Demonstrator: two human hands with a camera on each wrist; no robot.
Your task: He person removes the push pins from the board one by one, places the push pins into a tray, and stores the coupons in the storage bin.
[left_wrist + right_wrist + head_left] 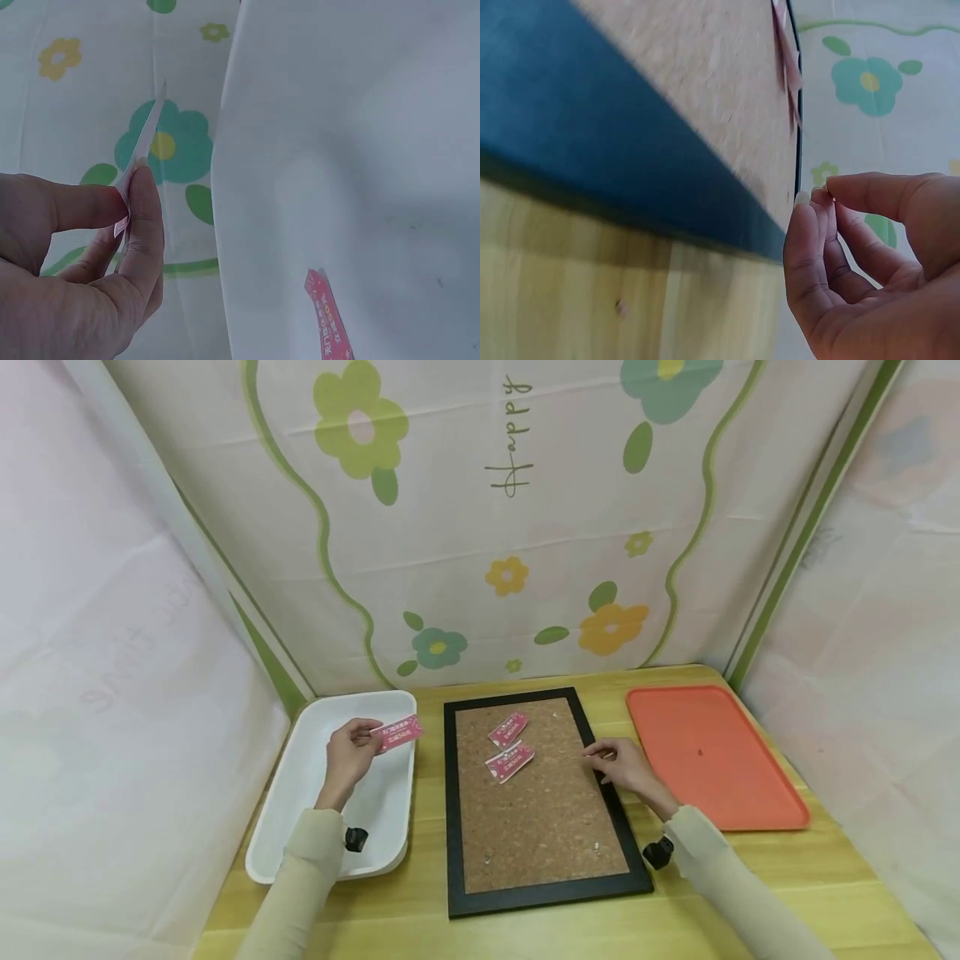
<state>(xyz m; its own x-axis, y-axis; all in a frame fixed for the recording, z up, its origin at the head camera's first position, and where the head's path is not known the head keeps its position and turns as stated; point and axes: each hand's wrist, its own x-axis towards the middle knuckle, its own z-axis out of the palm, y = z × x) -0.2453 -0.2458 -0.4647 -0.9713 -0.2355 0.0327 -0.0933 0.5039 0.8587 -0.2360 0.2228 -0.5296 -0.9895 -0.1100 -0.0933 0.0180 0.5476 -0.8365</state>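
In the head view my left hand [350,760] pinches a pink printed coupon [397,733] between thumb and fingers, over the white tray [411,777]. The left wrist view shows this coupon [146,139] edge-on. Another pink coupon [330,319] lies in the tray. My right hand [622,764] is over the right edge of the black-framed corkboard [540,827], thumb and fingertips pinched together on a tiny pale thing that looks like a push pin, mostly hidden by the fingers. Two pink coupons, an upper one [508,730] and a lower one [510,762], are on the cork.
Small clear pins stand in the cork, one near the lower right [597,847], one near the lower left [487,860] and one near the top [556,715]. An orange tray [712,760] lies right of the board on the wooden table [540,935]. Flowered cloth [450,568] hangs behind.
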